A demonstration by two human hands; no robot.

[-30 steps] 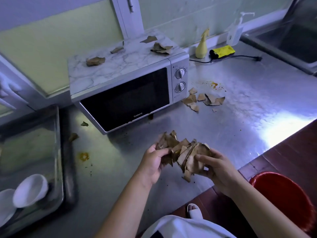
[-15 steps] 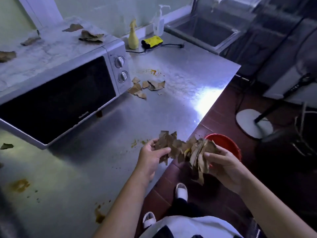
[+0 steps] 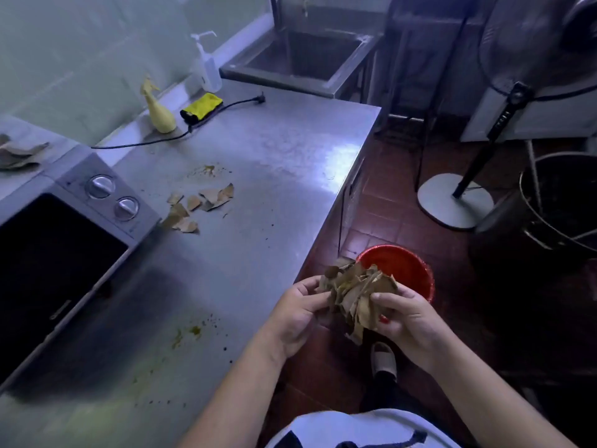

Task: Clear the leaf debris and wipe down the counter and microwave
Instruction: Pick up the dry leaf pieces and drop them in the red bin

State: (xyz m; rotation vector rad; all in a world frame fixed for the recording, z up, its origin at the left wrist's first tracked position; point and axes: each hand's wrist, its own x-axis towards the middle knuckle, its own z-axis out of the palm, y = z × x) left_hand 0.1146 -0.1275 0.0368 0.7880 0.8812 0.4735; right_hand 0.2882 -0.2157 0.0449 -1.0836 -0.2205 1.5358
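A bunch of dry brown leaves is held between my left hand and my right hand, past the counter's front edge and just over the near rim of a red bucket on the floor. More leaf pieces lie on the steel counter beside the microwave. A few leaves rest on the microwave's top. Yellow-brown stains mark the counter. A yellow cloth lies near the back wall.
A yellow spray bottle and a clear pump bottle stand at the back, with a black cable across the counter. A steel sink lies beyond. A standing fan's base and a dark pot occupy the floor at right.
Both hands carried the leaf bunch rightward off the counter to above the red bucket. The view swung right, and most of the microwave left the frame.
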